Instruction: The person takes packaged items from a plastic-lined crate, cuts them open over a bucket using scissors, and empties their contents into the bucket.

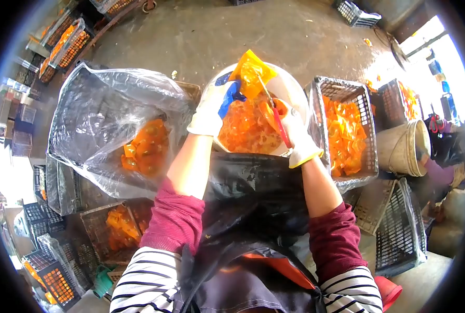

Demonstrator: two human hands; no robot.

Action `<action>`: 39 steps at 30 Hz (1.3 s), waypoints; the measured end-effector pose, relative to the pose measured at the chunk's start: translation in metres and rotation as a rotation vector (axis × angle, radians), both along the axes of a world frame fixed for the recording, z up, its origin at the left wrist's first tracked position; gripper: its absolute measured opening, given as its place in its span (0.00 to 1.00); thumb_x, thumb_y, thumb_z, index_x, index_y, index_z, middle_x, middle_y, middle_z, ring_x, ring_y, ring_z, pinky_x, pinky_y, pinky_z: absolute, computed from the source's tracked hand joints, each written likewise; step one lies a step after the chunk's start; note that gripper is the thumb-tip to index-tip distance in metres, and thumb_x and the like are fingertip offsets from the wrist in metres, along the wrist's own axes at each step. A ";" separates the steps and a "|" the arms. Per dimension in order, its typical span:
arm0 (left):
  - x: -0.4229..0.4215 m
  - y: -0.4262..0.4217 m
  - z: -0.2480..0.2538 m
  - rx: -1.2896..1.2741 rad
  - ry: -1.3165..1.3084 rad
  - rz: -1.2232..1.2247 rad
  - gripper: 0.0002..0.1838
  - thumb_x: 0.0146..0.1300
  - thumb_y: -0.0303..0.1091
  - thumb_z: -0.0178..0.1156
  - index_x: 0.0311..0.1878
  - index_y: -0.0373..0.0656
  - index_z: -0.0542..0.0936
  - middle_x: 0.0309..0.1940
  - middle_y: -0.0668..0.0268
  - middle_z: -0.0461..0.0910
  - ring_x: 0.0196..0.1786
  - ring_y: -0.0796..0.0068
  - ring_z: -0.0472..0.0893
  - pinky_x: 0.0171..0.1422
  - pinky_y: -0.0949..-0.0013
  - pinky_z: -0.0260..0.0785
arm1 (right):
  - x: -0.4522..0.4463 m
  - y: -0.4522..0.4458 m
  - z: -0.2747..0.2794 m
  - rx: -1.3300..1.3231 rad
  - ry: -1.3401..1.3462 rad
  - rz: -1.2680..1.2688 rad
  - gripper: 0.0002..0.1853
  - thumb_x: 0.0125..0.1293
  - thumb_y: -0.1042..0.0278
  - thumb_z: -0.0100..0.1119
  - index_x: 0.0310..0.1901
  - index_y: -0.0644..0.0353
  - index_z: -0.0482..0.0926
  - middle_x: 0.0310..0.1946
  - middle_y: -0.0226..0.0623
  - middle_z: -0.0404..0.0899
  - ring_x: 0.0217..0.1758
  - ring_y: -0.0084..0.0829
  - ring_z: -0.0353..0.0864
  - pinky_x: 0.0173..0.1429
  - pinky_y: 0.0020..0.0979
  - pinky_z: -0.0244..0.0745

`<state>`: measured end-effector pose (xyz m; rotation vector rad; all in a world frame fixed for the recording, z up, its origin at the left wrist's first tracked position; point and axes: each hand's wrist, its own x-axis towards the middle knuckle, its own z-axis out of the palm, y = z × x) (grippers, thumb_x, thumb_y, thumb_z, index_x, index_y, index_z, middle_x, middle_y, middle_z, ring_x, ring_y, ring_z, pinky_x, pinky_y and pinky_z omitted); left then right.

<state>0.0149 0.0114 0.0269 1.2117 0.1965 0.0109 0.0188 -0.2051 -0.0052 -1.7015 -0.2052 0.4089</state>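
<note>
Sheet (pixel 252 73): translucent yellow-orange. Pieces (pixel 248 122): orange. Tub (pixel 292 86): white. Left glove (pixel 218 101): white with blue areas. Right glove (pixel 296 131): white, yellow cuff edge. Tool (pixel 280 121): red handle. Sleeves (pixel 175 214): maroon, above white with dark stripes. Apron (pixel 253 193): black. Crate (pixel 371 120): dark grey, orange contents. Bucket (pixel 403 148): off-white. Floor (pixel 206 26): grey-brown.

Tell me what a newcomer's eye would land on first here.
Probably the glossy orange piece held up by the left hand, over a white tub of orange pieces. Next, the red-handled scissors in the right hand, blades at that piece. Then the big clear plastic liner spread at left.
</note>
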 end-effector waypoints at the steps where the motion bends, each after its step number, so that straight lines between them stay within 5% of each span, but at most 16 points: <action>1: -0.001 0.000 0.000 -0.001 0.015 0.026 0.20 0.64 0.30 0.56 0.59 0.37 0.76 0.47 0.63 0.81 0.43 0.73 0.80 0.50 0.73 0.75 | -0.001 0.001 0.002 0.006 0.057 -0.003 0.19 0.72 0.64 0.49 0.61 0.60 0.72 0.53 0.39 0.77 0.55 0.31 0.76 0.62 0.29 0.68; 4: 0.001 0.003 -0.006 -0.012 0.031 0.015 0.22 0.64 0.28 0.55 0.63 0.37 0.73 0.51 0.63 0.79 0.46 0.74 0.80 0.49 0.73 0.75 | -0.006 0.002 0.010 -0.037 0.052 -0.004 0.19 0.72 0.62 0.48 0.60 0.60 0.72 0.53 0.39 0.77 0.55 0.32 0.76 0.62 0.29 0.67; 7: 0.004 0.003 -0.026 0.048 -0.125 -0.039 0.19 0.68 0.27 0.54 0.61 0.39 0.73 0.55 0.62 0.77 0.54 0.71 0.78 0.58 0.73 0.72 | -0.010 0.011 0.002 -0.018 -0.056 -0.079 0.19 0.72 0.60 0.47 0.59 0.61 0.73 0.51 0.40 0.79 0.54 0.32 0.76 0.61 0.30 0.68; 19: 0.001 -0.001 -0.022 0.141 -0.010 -0.037 0.20 0.67 0.27 0.56 0.63 0.41 0.72 0.57 0.61 0.75 0.59 0.70 0.75 0.66 0.72 0.67 | -0.014 0.015 0.013 0.140 0.022 0.005 0.18 0.69 0.65 0.56 0.57 0.63 0.73 0.50 0.39 0.77 0.52 0.28 0.77 0.57 0.25 0.73; 22: -0.004 -0.006 -0.010 0.127 -0.014 -0.048 0.20 0.68 0.28 0.56 0.63 0.40 0.71 0.58 0.61 0.75 0.60 0.69 0.75 0.66 0.71 0.67 | -0.012 0.003 0.002 0.358 0.222 -0.017 0.19 0.69 0.63 0.56 0.57 0.63 0.72 0.49 0.39 0.78 0.51 0.28 0.76 0.57 0.25 0.73; 25: -0.010 -0.007 0.012 0.086 -0.051 -0.063 0.20 0.68 0.28 0.55 0.63 0.40 0.71 0.58 0.61 0.75 0.60 0.69 0.75 0.66 0.71 0.68 | -0.012 0.002 0.033 0.169 0.417 0.052 0.19 0.69 0.65 0.55 0.59 0.63 0.72 0.50 0.39 0.77 0.53 0.29 0.76 0.58 0.26 0.72; 28: -0.011 -0.008 0.023 0.142 -0.031 -0.052 0.19 0.68 0.27 0.55 0.62 0.40 0.73 0.57 0.61 0.76 0.59 0.69 0.76 0.66 0.72 0.68 | -0.014 0.009 0.026 -0.025 0.107 0.052 0.19 0.70 0.63 0.53 0.59 0.63 0.71 0.50 0.39 0.77 0.54 0.29 0.76 0.57 0.28 0.72; 32: -0.020 -0.009 0.016 0.055 -0.029 -0.030 0.18 0.68 0.26 0.54 0.61 0.39 0.74 0.56 0.61 0.77 0.57 0.70 0.77 0.65 0.72 0.69 | -0.015 0.015 0.008 0.019 0.025 -0.048 0.18 0.67 0.62 0.57 0.55 0.62 0.75 0.47 0.39 0.80 0.50 0.29 0.77 0.56 0.26 0.71; 37: -0.017 -0.010 0.039 0.398 0.023 0.000 0.17 0.68 0.28 0.54 0.59 0.39 0.75 0.55 0.61 0.78 0.56 0.69 0.77 0.64 0.72 0.70 | -0.019 0.012 0.035 -0.025 0.201 -0.048 0.18 0.66 0.63 0.59 0.54 0.63 0.76 0.46 0.39 0.81 0.48 0.30 0.78 0.53 0.27 0.72; 39: -0.015 -0.007 0.030 0.529 0.014 -0.014 0.17 0.68 0.29 0.53 0.59 0.39 0.75 0.54 0.61 0.79 0.55 0.69 0.78 0.62 0.71 0.71 | -0.016 0.017 0.018 -0.064 -0.014 -0.018 0.18 0.66 0.63 0.59 0.54 0.63 0.77 0.44 0.40 0.82 0.46 0.30 0.79 0.49 0.27 0.73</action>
